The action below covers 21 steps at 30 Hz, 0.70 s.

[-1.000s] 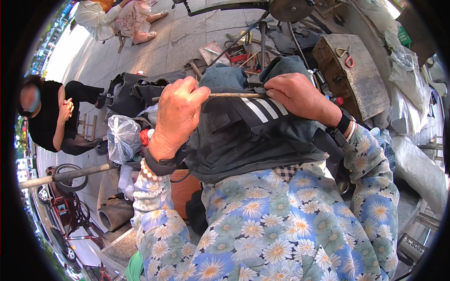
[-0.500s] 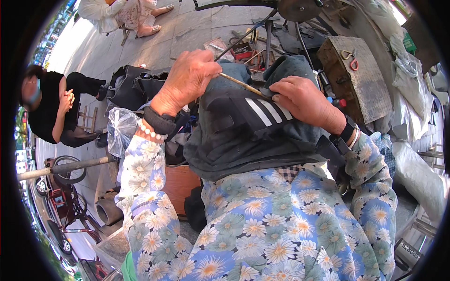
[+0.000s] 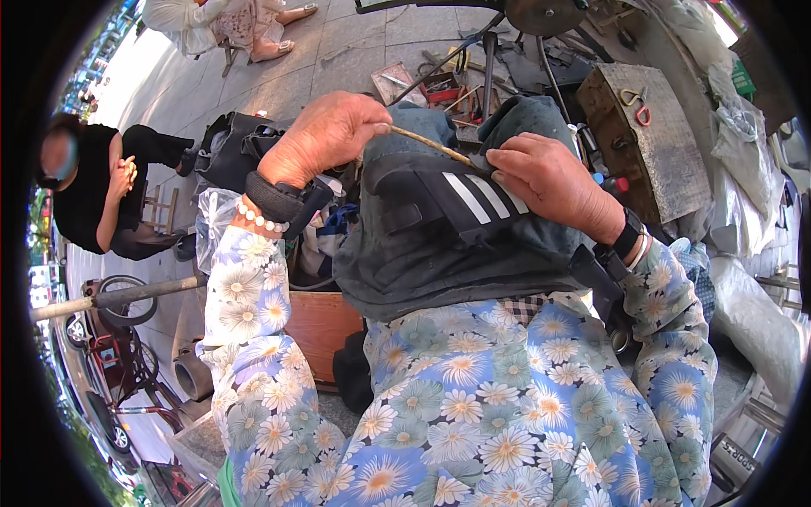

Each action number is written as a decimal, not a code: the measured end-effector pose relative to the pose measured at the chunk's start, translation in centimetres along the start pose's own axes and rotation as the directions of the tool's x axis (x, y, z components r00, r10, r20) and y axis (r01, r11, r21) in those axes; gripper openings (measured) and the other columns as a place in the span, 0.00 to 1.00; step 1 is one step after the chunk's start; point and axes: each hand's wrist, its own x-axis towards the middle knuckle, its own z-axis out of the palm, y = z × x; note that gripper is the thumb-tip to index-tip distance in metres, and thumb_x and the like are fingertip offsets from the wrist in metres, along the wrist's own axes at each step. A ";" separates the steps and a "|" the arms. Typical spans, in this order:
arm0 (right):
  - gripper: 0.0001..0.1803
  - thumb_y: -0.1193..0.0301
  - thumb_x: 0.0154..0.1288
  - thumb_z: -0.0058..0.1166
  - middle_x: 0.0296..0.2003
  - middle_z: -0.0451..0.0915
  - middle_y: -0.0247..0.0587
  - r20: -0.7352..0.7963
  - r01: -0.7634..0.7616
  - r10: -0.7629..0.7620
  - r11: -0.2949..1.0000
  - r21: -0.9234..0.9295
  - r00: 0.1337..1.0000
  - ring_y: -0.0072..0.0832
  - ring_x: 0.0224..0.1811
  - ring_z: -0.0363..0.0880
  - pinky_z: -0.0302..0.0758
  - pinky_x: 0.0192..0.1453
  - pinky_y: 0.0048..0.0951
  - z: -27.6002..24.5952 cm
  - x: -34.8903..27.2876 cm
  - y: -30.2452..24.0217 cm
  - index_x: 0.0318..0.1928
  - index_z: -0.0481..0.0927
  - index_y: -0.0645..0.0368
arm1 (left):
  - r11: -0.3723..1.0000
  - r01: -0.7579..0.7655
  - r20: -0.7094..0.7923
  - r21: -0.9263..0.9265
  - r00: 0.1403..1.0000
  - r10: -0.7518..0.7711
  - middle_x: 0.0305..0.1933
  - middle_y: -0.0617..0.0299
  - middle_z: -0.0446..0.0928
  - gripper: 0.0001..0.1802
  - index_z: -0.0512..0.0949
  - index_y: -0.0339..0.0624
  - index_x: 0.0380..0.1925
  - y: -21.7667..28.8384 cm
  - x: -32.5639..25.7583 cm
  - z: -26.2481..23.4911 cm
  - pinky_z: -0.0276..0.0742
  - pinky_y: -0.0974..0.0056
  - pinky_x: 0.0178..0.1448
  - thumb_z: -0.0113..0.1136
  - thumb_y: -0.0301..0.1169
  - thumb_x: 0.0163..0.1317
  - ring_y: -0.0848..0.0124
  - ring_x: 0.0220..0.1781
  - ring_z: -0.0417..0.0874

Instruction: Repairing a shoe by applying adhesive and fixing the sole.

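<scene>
Across my lap lies a black strap-like piece with white stripes (image 3: 422, 201), which looks like the upper of a slide sandal. My left hand (image 3: 334, 131) is closed, pinching one end of a thin tan stick-like strip (image 3: 431, 145) between thumb and fingers. The strip slants down to the right, and its other end meets the far edge of the black piece. There my right hand (image 3: 553, 182) is closed, with thumb and fingertips pressed on that edge beside the strip's end. Its fingers hide the exact contact. A dark cloth (image 3: 405, 279) covers my lap under the piece.
Beyond my knees stand a metal-legged machine with a round wheel (image 3: 549, 13) and a red tray of tools (image 3: 441, 87). A wooden box (image 3: 655, 144) with scissors (image 3: 644, 112) on top is at the right. A seated person (image 3: 93, 186) and a pole (image 3: 118, 297) are at the left.
My left hand and forearm have shifted slightly left, and the strip still stretches between the hands. My right hand stays at the edge of the black piece.
</scene>
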 end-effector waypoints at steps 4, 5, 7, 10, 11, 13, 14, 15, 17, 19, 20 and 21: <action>0.08 0.74 0.55 0.56 0.29 0.75 0.46 -0.016 0.024 -0.024 1.000 -0.001 1.000 0.45 0.36 0.76 0.74 0.40 0.41 0.1 -0.2 -0.1 0.36 0.76 0.63 | 0.996 0.071 0.049 0.050 0.996 -0.073 0.30 0.50 0.78 0.07 0.81 0.44 0.31 1.2 -0.1 -1.0 0.73 0.53 0.39 0.58 0.33 0.56 0.49 0.37 0.78; 0.08 0.74 0.55 0.56 0.29 0.75 0.45 -0.020 0.022 -0.022 1.000 -0.007 1.000 0.45 0.35 0.76 0.74 0.40 0.40 0.2 -0.4 0.0 0.35 0.76 0.62 | 0.996 0.072 0.051 0.051 0.996 -0.075 0.30 0.50 0.78 0.07 0.81 0.44 0.31 1.3 0.0 -1.0 0.73 0.53 0.39 0.58 0.33 0.56 0.49 0.37 0.78; 0.07 0.73 0.55 0.56 0.29 0.75 0.45 -0.030 0.019 -0.020 1.000 -0.011 0.999 0.45 0.35 0.75 0.74 0.40 0.40 0.3 -0.4 0.0 0.35 0.75 0.62 | 0.995 0.061 0.073 0.078 0.995 -0.067 0.30 0.50 0.78 0.07 0.78 0.42 0.30 1.2 0.2 -1.2 0.73 0.53 0.38 0.59 0.33 0.56 0.49 0.37 0.78; 0.07 0.73 0.55 0.56 0.28 0.75 0.45 -0.026 0.034 -0.035 0.999 -0.036 0.999 0.44 0.35 0.75 0.74 0.39 0.40 0.3 -0.4 -0.1 0.34 0.75 0.62 | 0.992 0.120 0.028 0.029 0.992 -0.121 0.29 0.50 0.77 0.07 0.75 0.41 0.29 1.7 0.1 -1.5 0.72 0.53 0.37 0.59 0.32 0.55 0.49 0.35 0.78; 0.07 0.73 0.55 0.56 0.28 0.75 0.44 -0.018 0.031 -0.032 0.999 -0.043 0.999 0.44 0.35 0.75 0.74 0.39 0.40 0.3 -0.4 -0.2 0.33 0.75 0.62 | 0.993 0.118 0.031 0.031 0.992 -0.119 0.29 0.50 0.77 0.07 0.75 0.41 0.29 1.7 0.2 -1.6 0.72 0.53 0.37 0.59 0.32 0.55 0.49 0.35 0.78; 0.07 0.73 0.55 0.56 0.28 0.75 0.44 -0.013 0.030 -0.031 0.998 -0.050 0.999 0.44 0.35 0.75 0.74 0.39 0.40 0.4 -0.5 -0.3 0.33 0.75 0.62 | 0.992 0.123 0.097 -0.023 0.988 -0.120 0.28 0.51 0.76 0.07 0.74 0.40 0.29 1.6 0.4 -1.7 0.71 0.54 0.36 0.59 0.31 0.55 0.49 0.34 0.77; 0.07 0.73 0.55 0.56 0.28 0.75 0.44 -0.013 0.037 -0.038 0.998 -0.055 0.999 0.43 0.35 0.76 0.74 0.39 0.40 0.5 -0.6 -0.3 0.33 0.75 0.62 | 0.992 0.122 0.098 -0.020 0.988 -0.119 0.28 0.51 0.76 0.07 0.74 0.40 0.29 1.3 0.5 -1.5 0.71 0.54 0.36 0.59 0.31 0.55 0.49 0.34 0.77; 0.07 0.73 0.55 0.56 0.28 0.75 0.44 -0.014 0.044 -0.045 0.997 -0.059 0.999 0.43 0.35 0.76 0.75 0.39 0.40 0.6 -0.6 -0.4 0.32 0.75 0.62 | 0.997 0.069 0.076 -0.047 0.995 -0.065 0.27 0.51 0.76 0.07 0.74 0.40 0.29 1.1 0.5 -1.2 0.71 0.54 0.36 0.59 0.32 0.55 0.49 0.33 0.77; 0.06 0.73 0.55 0.56 0.27 0.75 0.44 -0.017 0.037 -0.038 0.996 -0.077 0.999 0.43 0.35 0.76 0.75 0.39 0.39 0.5 -0.4 -0.7 0.32 0.74 0.62 | 0.997 0.016 0.055 -0.070 0.998 -0.013 0.27 0.51 0.76 0.07 0.74 0.41 0.28 0.8 0.4 -0.9 0.70 0.55 0.35 0.58 0.32 0.56 0.49 0.33 0.77; 0.06 0.74 0.55 0.56 0.27 0.74 0.44 -0.019 0.028 -0.030 0.995 -0.098 0.999 0.42 0.35 0.76 0.75 0.40 0.39 0.5 -0.5 -0.8 0.31 0.74 0.62 | 0.998 0.057 0.147 -0.011 0.988 -0.055 0.27 0.51 0.76 0.08 0.75 0.42 0.28 1.2 0.6 -0.6 0.71 0.53 0.36 0.58 0.34 0.57 0.49 0.33 0.77; 0.06 0.74 0.54 0.56 0.27 0.75 0.44 -0.022 0.031 -0.033 0.993 -0.110 0.999 0.42 0.35 0.76 0.75 0.40 0.39 0.8 -0.7 -0.9 0.31 0.74 0.61 | 0.998 0.058 0.148 -0.010 0.987 -0.056 0.27 0.51 0.76 0.08 0.75 0.42 0.28 1.2 0.4 -0.4 0.71 0.53 0.36 0.58 0.34 0.57 0.49 0.33 0.77; 0.05 0.74 0.54 0.56 0.27 0.75 0.43 -0.026 0.031 -0.034 0.992 -0.125 0.999 0.42 0.35 0.76 0.75 0.40 0.39 0.8 -0.8 -0.8 0.30 0.74 0.61 | 1.000 0.020 0.139 0.003 0.990 -0.021 0.27 0.50 0.75 0.08 0.74 0.40 0.29 1.3 0.4 -0.2 0.70 0.55 0.35 0.57 0.33 0.58 0.49 0.32 0.75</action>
